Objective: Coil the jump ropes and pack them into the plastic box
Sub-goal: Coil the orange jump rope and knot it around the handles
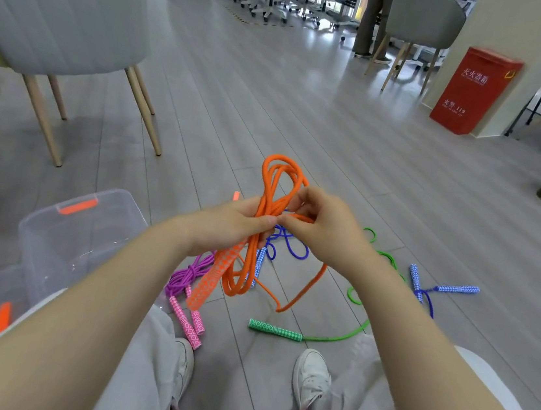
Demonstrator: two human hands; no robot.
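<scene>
We see the left hand (231, 224) wrapped around the middle of the orange jump rope (271, 205), fingers curled over a bundle of several strands. The right hand (322, 226) meets it from the other side, thumb and fingers pinching a single orange strand just beside the left fingertips. Above both hands the bundle rises in a tall loop; below them, more loops hang down together with the orange patterned handle (210, 281), which points down and to the left. One free strand runs from the right hand down to the floor and bends back up.

On the grey plank floor (274, 103), under and behind the hands, we see three more ropes. The purple jump rope (185, 276) lies bunched at the left, its two pink patterned handles (191, 326) side by side near the left shoe. The blue jump rope (287, 241) shows partly behind the hands, and further blue patterned handles (456, 289) lie well apart to the right. The green jump rope (354, 332) curves across the right side, with its green handle (276, 330) flat on the floor between the two white shoes (311, 376).

The clear plastic box (63, 240) stands on the floor at the left, beside the left forearm, its orange latch (78, 206) on the far rim. We see no rope inside it.
</scene>
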